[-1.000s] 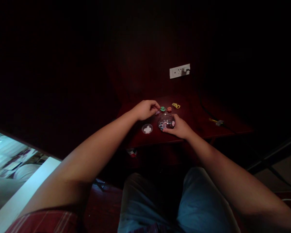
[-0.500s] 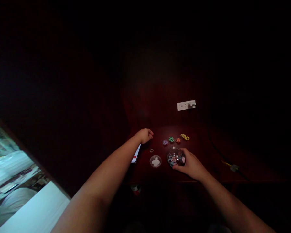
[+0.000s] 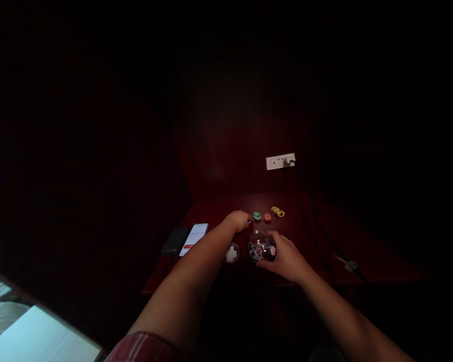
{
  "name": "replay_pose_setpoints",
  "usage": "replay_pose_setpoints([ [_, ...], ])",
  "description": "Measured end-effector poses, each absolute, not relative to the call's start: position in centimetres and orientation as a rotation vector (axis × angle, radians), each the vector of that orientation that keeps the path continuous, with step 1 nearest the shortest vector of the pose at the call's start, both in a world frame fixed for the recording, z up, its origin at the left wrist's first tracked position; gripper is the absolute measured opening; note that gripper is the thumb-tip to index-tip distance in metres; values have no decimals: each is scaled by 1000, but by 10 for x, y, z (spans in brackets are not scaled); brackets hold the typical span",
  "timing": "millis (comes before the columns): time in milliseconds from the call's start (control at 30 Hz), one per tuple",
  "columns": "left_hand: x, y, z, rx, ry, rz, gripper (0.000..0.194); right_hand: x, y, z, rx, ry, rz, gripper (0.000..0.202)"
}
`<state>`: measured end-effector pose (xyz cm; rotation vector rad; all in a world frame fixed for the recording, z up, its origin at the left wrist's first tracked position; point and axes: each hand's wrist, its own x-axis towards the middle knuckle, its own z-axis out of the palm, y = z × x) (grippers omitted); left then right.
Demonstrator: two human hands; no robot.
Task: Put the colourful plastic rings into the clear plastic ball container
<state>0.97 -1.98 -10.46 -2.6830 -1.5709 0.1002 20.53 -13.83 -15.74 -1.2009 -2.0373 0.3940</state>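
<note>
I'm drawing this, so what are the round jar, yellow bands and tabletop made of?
Round jar: glossy, clear plastic or glass; you can see through it.
Yellow bands: probably rubber or fabric, matte, curling loosely.
Reddish tabletop: maybe varnished wood, smooth with faint sheen.

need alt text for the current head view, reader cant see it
At a dark red table, a person's right hand holds a clear round jar containing small coloured loops, while the left hand is at partly hidden purple loops. Nearby lie green, orange and yellow loops; a phone lies farther left.
</note>
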Motion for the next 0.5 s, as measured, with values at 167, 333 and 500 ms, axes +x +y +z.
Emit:
replay_pose_setpoints([
  [167,12,-15,-104,-2649,-1634,144,28,205,-138,-156,-1213,-2032,405,73],
  [333,13,-21,-102,-2634,-1659,102,24,206,-137,-157,-1227,-2044,396,74],
  [500,5,-31,-101,-2669,-1688,-13,21,206,-136,-159,-1219,-2045,387,76],
])
